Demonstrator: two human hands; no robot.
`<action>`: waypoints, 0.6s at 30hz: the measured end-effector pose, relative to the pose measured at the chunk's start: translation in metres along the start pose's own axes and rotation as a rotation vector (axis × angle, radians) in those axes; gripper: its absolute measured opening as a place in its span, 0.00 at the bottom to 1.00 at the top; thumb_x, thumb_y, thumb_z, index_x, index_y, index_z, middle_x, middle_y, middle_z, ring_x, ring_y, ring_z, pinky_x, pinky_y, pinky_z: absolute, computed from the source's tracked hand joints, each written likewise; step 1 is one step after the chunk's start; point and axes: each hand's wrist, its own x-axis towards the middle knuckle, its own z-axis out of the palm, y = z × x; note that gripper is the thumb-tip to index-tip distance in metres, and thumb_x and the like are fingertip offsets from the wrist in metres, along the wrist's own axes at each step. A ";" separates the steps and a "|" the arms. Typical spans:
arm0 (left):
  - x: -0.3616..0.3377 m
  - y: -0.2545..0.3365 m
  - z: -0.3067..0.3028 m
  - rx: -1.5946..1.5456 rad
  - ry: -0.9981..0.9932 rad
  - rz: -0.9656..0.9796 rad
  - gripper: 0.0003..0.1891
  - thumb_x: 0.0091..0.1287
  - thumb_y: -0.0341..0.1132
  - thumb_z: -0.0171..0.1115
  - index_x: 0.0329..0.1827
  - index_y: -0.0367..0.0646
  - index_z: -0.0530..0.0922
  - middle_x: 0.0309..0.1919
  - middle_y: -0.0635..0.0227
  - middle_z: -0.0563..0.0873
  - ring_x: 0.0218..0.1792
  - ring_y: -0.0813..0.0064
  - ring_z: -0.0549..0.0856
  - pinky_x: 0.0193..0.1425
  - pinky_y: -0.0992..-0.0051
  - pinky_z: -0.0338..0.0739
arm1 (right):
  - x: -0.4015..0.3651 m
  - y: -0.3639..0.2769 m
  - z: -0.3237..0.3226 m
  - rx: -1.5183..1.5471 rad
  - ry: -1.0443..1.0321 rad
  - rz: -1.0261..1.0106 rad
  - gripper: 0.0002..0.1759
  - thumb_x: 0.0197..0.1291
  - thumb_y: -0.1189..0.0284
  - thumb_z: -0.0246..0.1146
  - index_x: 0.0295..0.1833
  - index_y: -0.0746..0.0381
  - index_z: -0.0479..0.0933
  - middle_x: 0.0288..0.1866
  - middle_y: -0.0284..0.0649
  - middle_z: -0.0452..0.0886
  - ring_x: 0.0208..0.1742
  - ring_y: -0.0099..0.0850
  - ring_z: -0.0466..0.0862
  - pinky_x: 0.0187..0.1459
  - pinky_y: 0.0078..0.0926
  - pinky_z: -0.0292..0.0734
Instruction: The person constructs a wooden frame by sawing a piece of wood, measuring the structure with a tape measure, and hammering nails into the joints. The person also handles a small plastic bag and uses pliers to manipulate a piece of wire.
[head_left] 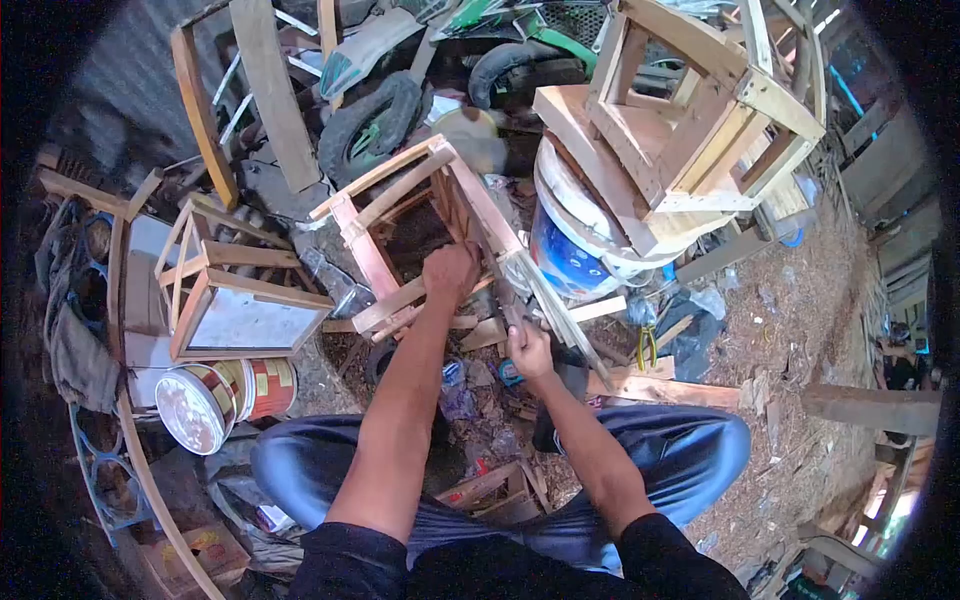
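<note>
A box-like wooden frame [480, 190] of pale and pinkish slats stands tilted in front of my knees. My left hand [452, 272] is closed at its near edge, gripping the frame's wood. Closed around the near end of a long, narrow, dark tool is my right hand [528, 350]. That tool [503, 290] slants up along the frame's right side, close to my left hand; its exact kind is not clear. Thin pale wooden strips [560, 310] lie just right of the tool, running down toward my right knee.
At the right, a wooden frame [690, 130] rests on a white and blue bucket [570, 245]. A smaller frame [250, 300] and paint pails [200, 405] stand at left. Yellow-handled pliers [647, 347] lie near boards. Motorcycle wheels [370, 125] are behind. Wood shavings [790, 310] cover the floor.
</note>
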 end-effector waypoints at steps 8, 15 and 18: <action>0.003 0.015 -0.008 -0.144 0.149 0.002 0.26 0.72 0.52 0.40 0.40 0.38 0.78 0.29 0.45 0.84 0.33 0.45 0.84 0.42 0.51 0.78 | 0.009 -0.038 -0.028 -0.006 0.250 -0.026 0.18 0.66 0.63 0.56 0.31 0.69 0.73 0.21 0.56 0.73 0.24 0.53 0.76 0.29 0.42 0.70; 0.025 -0.001 -0.004 -0.265 0.211 0.211 0.21 0.63 0.51 0.55 0.40 0.39 0.81 0.30 0.47 0.84 0.35 0.47 0.84 0.44 0.53 0.78 | 0.043 -0.064 -0.037 0.219 0.312 0.014 0.27 0.70 0.57 0.53 0.23 0.67 0.70 0.14 0.30 0.67 0.18 0.20 0.65 0.22 0.24 0.59; 0.020 -0.006 -0.019 -0.363 0.109 0.230 0.27 0.60 0.57 0.57 0.45 0.40 0.82 0.36 0.45 0.84 0.39 0.44 0.83 0.49 0.54 0.77 | 0.042 -0.053 -0.030 0.160 0.290 0.027 0.27 0.70 0.57 0.54 0.23 0.67 0.70 0.13 0.29 0.66 0.17 0.20 0.64 0.21 0.23 0.58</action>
